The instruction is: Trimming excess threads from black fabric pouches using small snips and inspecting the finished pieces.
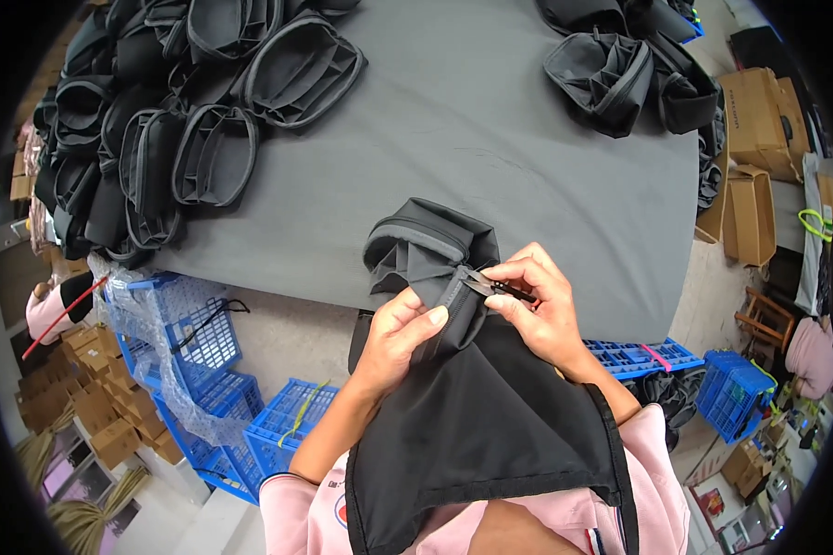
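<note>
A black fabric pouch point(444, 227) with a zipper round its opening is held at the near edge of the grey-covered table. My left hand point(400, 338) is closed on its zipped edge, thumb pressed on the zipper tape. In my right hand point(541, 305) is a small pair of thread snips point(491, 285) with a dark handle. Their metal blades meet the pouch at the end of the zipper. Whether a thread lies between the blades is too small to tell.
Many similar black pouches point(215, 155) crowd the table's far left; several more point(602, 79) lie at the far right. Blue plastic crates point(199, 338) stand at the left below the table, another blue crate point(733, 393) at the right. Cardboard boxes point(750, 213) are stacked beyond the right edge.
</note>
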{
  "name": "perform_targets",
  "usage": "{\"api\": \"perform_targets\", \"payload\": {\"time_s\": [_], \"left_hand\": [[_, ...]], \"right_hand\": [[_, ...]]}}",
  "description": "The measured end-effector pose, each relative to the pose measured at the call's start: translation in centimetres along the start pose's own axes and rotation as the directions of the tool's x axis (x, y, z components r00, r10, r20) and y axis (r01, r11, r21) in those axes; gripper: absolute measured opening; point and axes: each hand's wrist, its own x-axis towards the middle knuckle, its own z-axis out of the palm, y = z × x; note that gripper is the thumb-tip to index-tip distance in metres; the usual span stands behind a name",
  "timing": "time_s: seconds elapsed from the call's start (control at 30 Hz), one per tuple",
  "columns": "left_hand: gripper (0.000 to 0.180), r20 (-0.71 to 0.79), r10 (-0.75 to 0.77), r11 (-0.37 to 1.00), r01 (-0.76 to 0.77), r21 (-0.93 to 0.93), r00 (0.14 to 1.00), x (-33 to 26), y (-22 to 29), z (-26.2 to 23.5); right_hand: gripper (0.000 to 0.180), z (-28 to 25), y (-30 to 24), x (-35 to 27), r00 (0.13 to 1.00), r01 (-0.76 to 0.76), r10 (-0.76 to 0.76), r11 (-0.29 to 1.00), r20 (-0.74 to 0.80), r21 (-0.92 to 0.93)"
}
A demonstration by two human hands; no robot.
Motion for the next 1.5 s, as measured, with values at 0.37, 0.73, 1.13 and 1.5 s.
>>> {"api": "perform_targets", "payload": {"time_s": [0.37, 0.73, 1.13, 1.5], "left_hand": [[0.026, -0.052, 0.082, 0.990, -0.087, -0.112, 0.995, 0.4, -0.3, -0.5], [0.044, -0.241, 0.092, 0.945, -0.161, -0.285, 0.966, 9.9, 1.9, -2.3], [0.043, -0.047, -0.194, 0.656, 0.165, 0.736, 0.980, 12.8, 2.3, -2.2], [0.030, -0.205, -0.135, 0.877, 0.213, 0.431, 0.969, 13.2, -0.3, -2.3]], "right_hand": [[0.023, 0.3, -0.7, 0.5, 0.936, 0.306, -0.350, 0.850, -0.026, -0.429], [0.037, 3.2, 2.6, 4.6, 0.985, -0.018, -0.018, 0.979, -0.174, -0.202], [0.019, 0.6, 7.8, 9.5, 0.843, -0.528, 0.491, 0.671, 0.221, 0.521], [0.027, 0.1, 6.4, 2.4, 0.967, 0.028, -0.155, 0.856, -0.205, -0.517]]}}
